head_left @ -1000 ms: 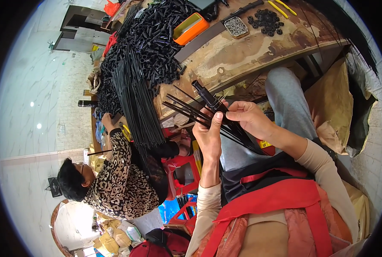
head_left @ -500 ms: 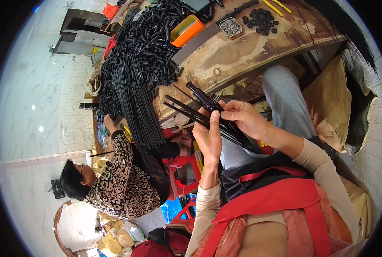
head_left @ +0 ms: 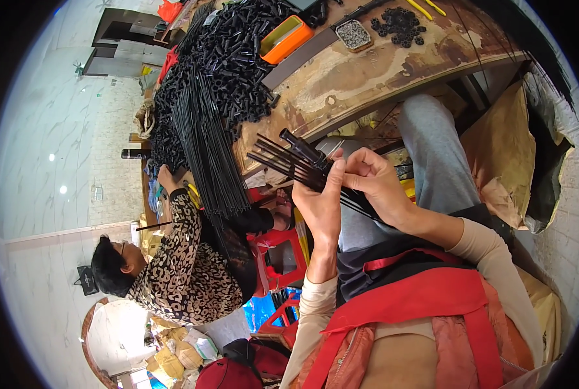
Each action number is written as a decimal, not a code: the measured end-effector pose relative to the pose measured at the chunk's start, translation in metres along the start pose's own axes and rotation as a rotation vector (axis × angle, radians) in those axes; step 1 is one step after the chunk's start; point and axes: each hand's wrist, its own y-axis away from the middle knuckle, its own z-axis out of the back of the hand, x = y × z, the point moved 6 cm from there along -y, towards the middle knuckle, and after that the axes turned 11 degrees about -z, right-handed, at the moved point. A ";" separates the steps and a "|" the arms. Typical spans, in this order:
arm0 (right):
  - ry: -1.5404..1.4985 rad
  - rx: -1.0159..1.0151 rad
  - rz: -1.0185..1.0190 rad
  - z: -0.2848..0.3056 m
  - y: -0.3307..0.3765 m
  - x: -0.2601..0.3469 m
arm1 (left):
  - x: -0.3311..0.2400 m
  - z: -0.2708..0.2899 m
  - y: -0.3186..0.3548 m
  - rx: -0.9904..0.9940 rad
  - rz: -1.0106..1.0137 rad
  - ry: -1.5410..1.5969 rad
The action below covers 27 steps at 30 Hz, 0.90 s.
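My left hand (head_left: 320, 206) is closed around a bundle of thin black rods (head_left: 279, 161) and a short, thicker black tube (head_left: 300, 145). The rods fan out at the far left end, and their other ends run back under my right hand over my lap. With bent fingers, my right hand (head_left: 379, 188) pinches close to the tube's near end, beside the left thumb. What sits between those fingertips is hidden. A thin, shiny sliver shows by the left fingertips; its kind is too small to tell.
Across the wooden table (head_left: 341, 91) lie a heap of short black tubes (head_left: 231, 58), long black rods (head_left: 208, 155), an orange box (head_left: 286, 40), a tray of small metal parts (head_left: 354, 35) and black rings (head_left: 399, 27). A co-worker (head_left: 185, 259) sits left, near a red stool (head_left: 279, 253).
The right hand's fingers have curled and drawn slightly back from the tube. The bundle and tube have shifted a little in my left hand, and the view has moved slightly.
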 end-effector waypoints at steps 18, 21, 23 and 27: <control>-0.243 0.164 -0.262 0.014 -0.017 -0.016 | -0.002 0.001 -0.002 0.057 0.057 0.121; -0.252 0.205 -0.281 0.016 -0.020 -0.020 | -0.008 -0.001 0.002 -0.037 0.061 -0.007; -0.219 0.201 -0.206 0.014 -0.016 -0.016 | -0.008 -0.001 0.001 -0.023 0.047 -0.004; -0.020 0.065 0.014 0.009 -0.006 -0.005 | 0.001 -0.002 -0.004 0.045 0.093 0.178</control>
